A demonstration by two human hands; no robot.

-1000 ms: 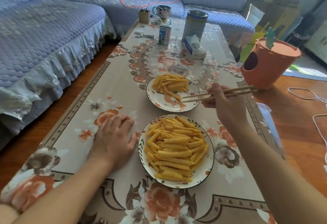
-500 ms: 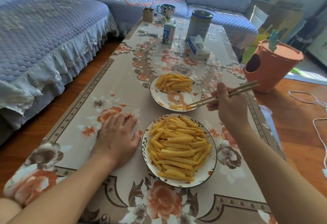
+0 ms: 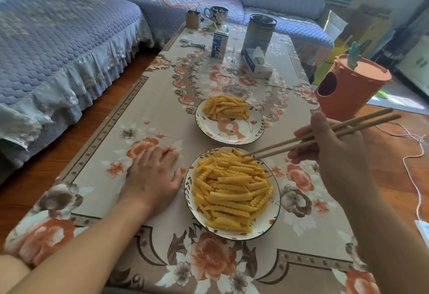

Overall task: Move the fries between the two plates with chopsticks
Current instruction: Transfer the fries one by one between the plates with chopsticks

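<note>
Two patterned plates stand on the flowered tablecloth. The near plate carries a big heap of crinkle-cut fries. A smaller heap of fries lies on the far plate, at its far side. My right hand grips a pair of wooden chopsticks; their tips touch the far edge of the near heap. Whether a fry sits between the tips I cannot tell. My left hand rests flat on the cloth just left of the near plate, fingers straight.
A tissue box, a tall tin, a milk carton, a mug, a small box and scissors stand at the table's far end. An orange bin is at the right; a sofa runs along the left.
My right hand has brought the chopsticks from the far plate back to the near plate; their tips now touch its heap. The left hand has stayed put.
</note>
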